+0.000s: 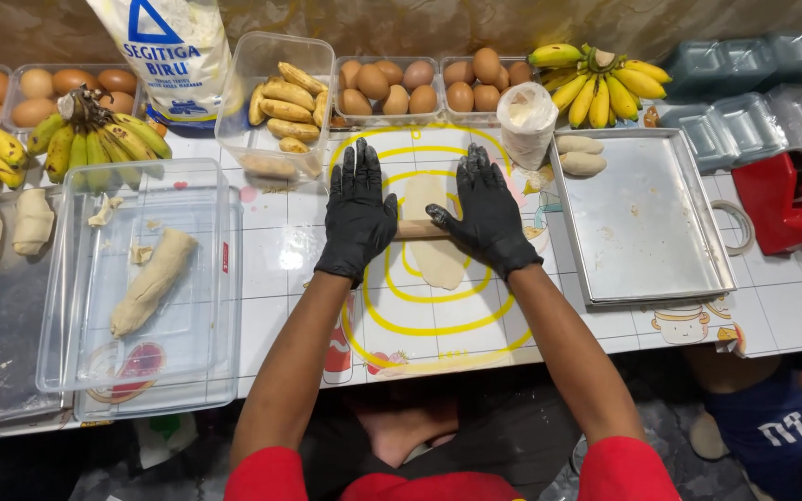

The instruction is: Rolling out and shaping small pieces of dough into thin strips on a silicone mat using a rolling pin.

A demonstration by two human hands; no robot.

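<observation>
Left grip [356,211] flat on rolling pin [421,229], right grip [487,211] alike, dough [435,237] beneath

metal tray [642,232], banana bunches [596,83], egg tubs [387,88], flour bag [174,56]

food prep stall or kitchen, tiled worktop [280,250], egg trays [387,88], banana bunches [596,83], flour sack [174,56], baking tray [642,223]

We're wearing black disposable gloves on both hands: left hand [356,215] at 11 o'clock, right hand [487,211] at 1 o'clock. Glove cuffs are ending at the wrists, forearms are going bare. Short red sleeves [269,475] are showing at 6 o'clock, plus dark clothing between them.
</observation>
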